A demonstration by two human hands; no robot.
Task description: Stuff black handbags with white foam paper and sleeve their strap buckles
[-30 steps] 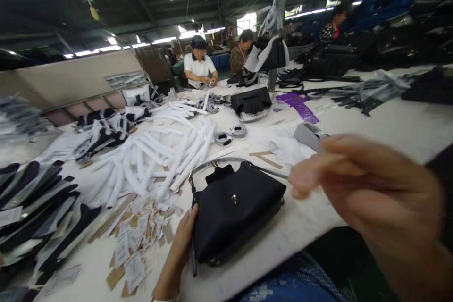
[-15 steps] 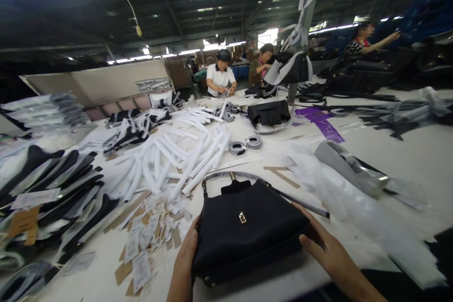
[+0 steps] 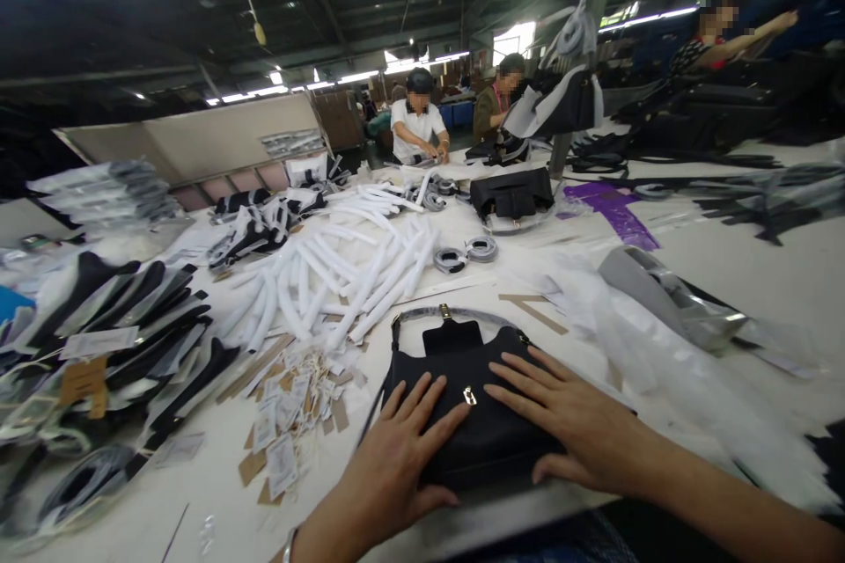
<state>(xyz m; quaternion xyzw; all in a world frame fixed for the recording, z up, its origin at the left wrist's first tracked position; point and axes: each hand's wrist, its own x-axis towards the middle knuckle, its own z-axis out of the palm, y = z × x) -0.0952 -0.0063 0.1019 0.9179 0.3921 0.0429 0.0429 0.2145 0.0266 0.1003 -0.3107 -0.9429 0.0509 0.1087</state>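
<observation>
Lays both palms on the black handbag (image 3: pixel 495 453), near the near edge of the counter (image 3: pixel 221 466).
In the head view, rests left hand (image 3: pixel 400 453) and right hand (image 3: pixel 568 413) either side of the gold clasp (image 3: pixel 469 396), fingers spread and gripping nothing, apparently to steady the bag. Has the flap (image 3: pixel 452 340) turned toward the far edge, exposing the clasp; has paper tags (image 3: pixel 282 462) beside, likely for easy reach.
</observation>
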